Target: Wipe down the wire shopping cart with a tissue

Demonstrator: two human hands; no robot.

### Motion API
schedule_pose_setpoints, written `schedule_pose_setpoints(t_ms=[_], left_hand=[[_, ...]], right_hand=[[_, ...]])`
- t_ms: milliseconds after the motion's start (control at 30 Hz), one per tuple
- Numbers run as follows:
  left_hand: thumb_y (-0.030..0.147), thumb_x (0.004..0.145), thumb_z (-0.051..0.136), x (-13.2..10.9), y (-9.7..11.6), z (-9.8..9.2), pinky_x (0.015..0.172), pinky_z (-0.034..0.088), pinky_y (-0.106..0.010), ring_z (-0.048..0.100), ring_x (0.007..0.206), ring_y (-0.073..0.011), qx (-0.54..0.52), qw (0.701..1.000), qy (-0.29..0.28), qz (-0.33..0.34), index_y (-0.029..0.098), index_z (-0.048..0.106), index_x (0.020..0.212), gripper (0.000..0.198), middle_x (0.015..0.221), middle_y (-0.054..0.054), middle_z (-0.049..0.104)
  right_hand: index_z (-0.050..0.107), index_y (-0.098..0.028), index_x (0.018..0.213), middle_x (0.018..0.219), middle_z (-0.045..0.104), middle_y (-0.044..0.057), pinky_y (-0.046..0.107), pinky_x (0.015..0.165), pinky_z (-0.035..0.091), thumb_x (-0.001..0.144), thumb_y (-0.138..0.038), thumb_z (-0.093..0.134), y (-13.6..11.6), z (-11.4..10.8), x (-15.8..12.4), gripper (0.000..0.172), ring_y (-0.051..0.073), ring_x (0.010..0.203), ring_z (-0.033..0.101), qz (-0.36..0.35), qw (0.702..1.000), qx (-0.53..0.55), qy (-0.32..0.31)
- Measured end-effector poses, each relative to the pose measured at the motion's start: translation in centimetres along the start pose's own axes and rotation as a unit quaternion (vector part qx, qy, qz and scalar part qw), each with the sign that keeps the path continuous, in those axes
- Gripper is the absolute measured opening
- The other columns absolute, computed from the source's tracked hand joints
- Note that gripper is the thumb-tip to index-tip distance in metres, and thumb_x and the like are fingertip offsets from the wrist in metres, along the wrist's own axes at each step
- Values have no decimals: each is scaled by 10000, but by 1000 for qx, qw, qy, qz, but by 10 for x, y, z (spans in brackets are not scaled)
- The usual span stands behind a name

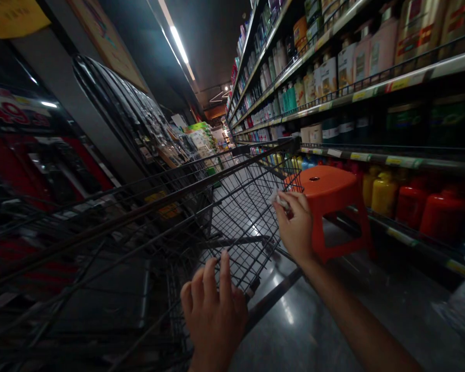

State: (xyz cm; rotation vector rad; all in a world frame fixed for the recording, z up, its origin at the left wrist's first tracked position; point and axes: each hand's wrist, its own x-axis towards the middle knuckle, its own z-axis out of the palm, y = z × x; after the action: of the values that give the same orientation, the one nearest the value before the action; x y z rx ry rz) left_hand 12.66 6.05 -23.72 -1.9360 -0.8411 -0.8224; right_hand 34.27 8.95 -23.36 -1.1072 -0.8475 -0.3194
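Observation:
My right hand [297, 222] pinches a small crumpled white wad [281, 200] between thumb and fingers, near the right side of a dark wire shopping cart [242, 204]. Lower down, my left hand [216, 305] has its fingers raised and apart, over the near edge of the cart, and nothing is seen in it. Whether it touches the cart's wire cannot be made out. Just behind my right hand, beside the cart, stands an orange plastic stool [325, 186].
Shelves [372, 93] full of bottles run along the right side, with yellow and red bottles [383, 195] at the bottom. Packaged goods hang on a rack [127, 113] at the left. The shiny floor [290, 330] shows below the cart. A white bag-like thing [463, 294] is at the right edge.

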Motion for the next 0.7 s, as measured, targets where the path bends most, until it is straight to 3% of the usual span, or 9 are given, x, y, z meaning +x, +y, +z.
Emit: schedule_pose_setpoints(t_ms=[133, 333, 500, 700], left_hand=[[168, 785, 543, -1, -1, 0, 861, 377, -416, 544, 986, -272, -3, 1000, 7, 4, 112, 518, 1293, 512, 1104, -158, 619], [170, 782, 545, 0, 0, 0, 851, 374, -421, 545, 964, -272, -6, 1000, 13, -4, 111, 530, 1274, 495, 1095, -161, 612], [179, 786, 542, 1, 1, 2, 845, 369, -420, 542, 960, -271, -6, 1000, 16, -4, 106, 530, 1270, 490, 1090, -162, 609], [191, 789, 532, 1, 1, 2, 854, 372, -416, 537, 975, -269, -3, 1000, 8, -10, 121, 510, 1296, 512, 1107, -155, 608]], right_hand=[[715, -218, 950, 914, 615, 54, 336, 801, 535, 889, -216, 553, -4, 19, 18, 173, 188, 887, 610, -18, 1000, -7, -10], [710, -208, 886, 852, 614, 40, 309, 721, 524, 870, -163, 549, 8, 15, 11, 167, 176, 812, 603, -9, 1000, -17, -24], [701, -207, 903, 928, 636, 61, 335, 789, 539, 885, -212, 551, 16, 12, -6, 152, 196, 916, 625, 11, 1000, 2, 12], [688, -200, 849, 912, 609, 69, 346, 752, 557, 881, -234, 544, 46, 9, -41, 151, 197, 877, 628, 50, 999, -6, 17]])
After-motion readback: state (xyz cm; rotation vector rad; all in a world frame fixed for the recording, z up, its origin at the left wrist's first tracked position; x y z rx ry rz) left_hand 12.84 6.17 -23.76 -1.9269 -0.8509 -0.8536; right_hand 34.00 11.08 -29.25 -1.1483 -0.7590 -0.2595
